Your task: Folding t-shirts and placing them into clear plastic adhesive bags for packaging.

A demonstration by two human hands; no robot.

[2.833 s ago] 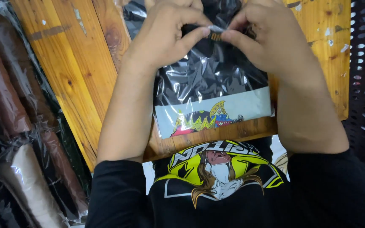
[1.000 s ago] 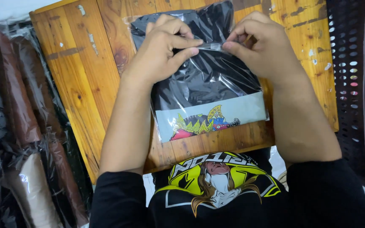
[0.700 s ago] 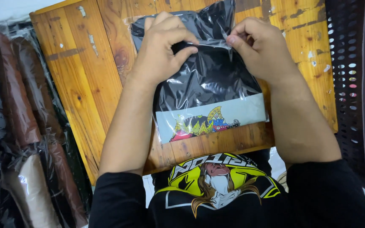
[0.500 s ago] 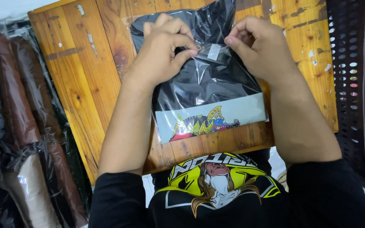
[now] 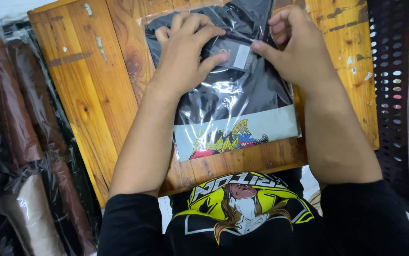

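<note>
A clear plastic bag (image 5: 233, 102) with a folded black garment and a colourful printed card inside lies flat on a wooden board (image 5: 95, 90). My left hand (image 5: 185, 52) presses on the bag's upper left part, fingers bent over the flap. My right hand (image 5: 294, 45) rests at the upper right, thumb pointing at a small grey label (image 5: 235, 52) between both hands. Both hands pinch the bag's top fold around that label.
Stacks of bagged brown, black and cream garments (image 5: 19, 156) lie left of the board. A dark perforated plastic basket (image 5: 396, 95) stands at the right. My black shirt with a yellow print (image 5: 244, 208) fills the bottom.
The bag's flap has been folded down over the top. My hands moved from pinching its upper edge to pressing the fold flat near the label.
</note>
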